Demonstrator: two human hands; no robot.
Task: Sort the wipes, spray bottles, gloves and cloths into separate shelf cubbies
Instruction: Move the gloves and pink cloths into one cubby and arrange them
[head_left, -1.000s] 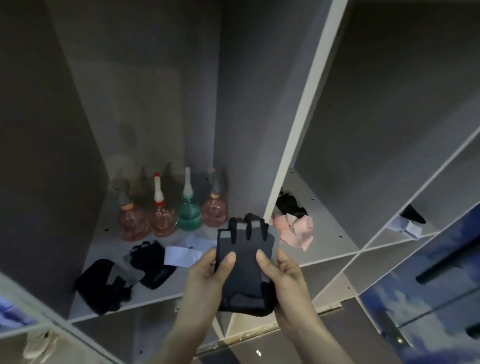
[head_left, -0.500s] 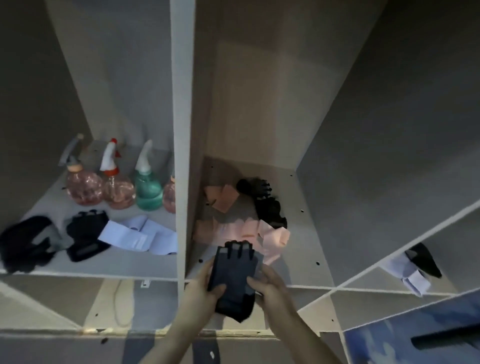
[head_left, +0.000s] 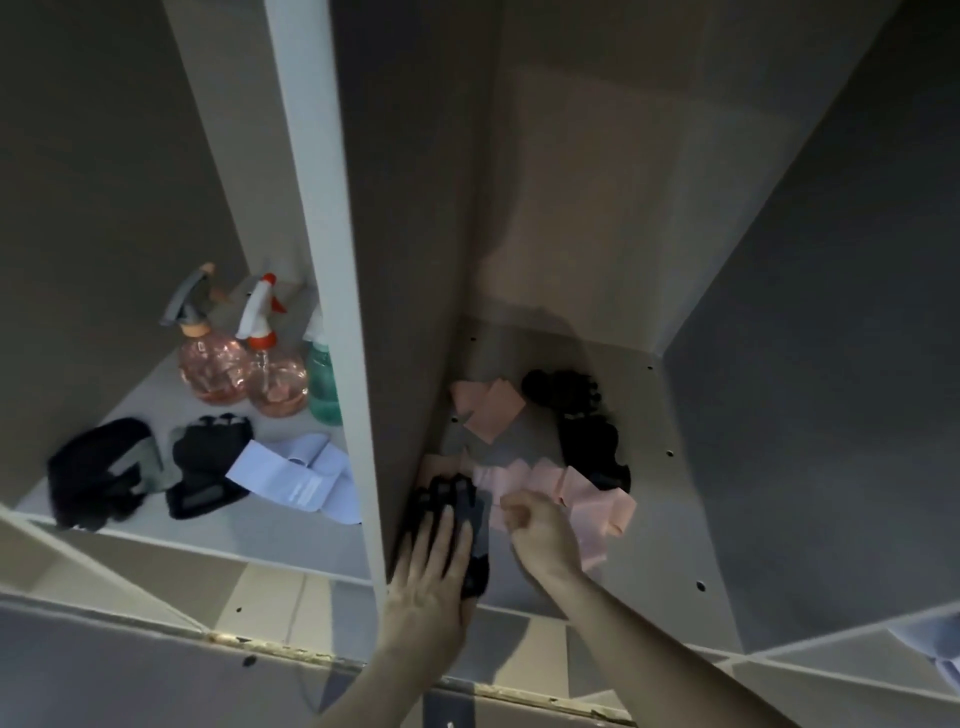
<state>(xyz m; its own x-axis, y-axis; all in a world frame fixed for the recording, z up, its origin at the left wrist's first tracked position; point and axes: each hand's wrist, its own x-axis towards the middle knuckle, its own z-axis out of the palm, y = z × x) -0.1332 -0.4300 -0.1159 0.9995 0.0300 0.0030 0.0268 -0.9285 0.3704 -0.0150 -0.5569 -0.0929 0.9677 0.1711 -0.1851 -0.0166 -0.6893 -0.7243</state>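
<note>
Fingerless glove (head_left: 462, 512), black with a grey panel, lies flat on the floor of the cubby right of the white divider (head_left: 332, 291), hard against that divider at the front edge. Its long axis runs front to back, finger stubs pointing toward the back wall, cuff toward the person. The left hand (head_left: 431, 577) lies on top of it, fingers straight and spread, palm down, pressing rather than gripping. The right hand (head_left: 540, 530) sits just right of the glove, fingers curled in; whether it pinches the edge of the pink cloths (head_left: 566, 488) beside it, I cannot tell. More pink cloths (head_left: 488, 408) lie farther back from the divider, with black gloves (head_left: 582, 421) to their right. On the other side of the divider: three spray bottles (head_left: 244, 364) upright at the back, two dark gloves (head_left: 156, 467) and a white wipes packet (head_left: 296, 478) lying in front.
</note>
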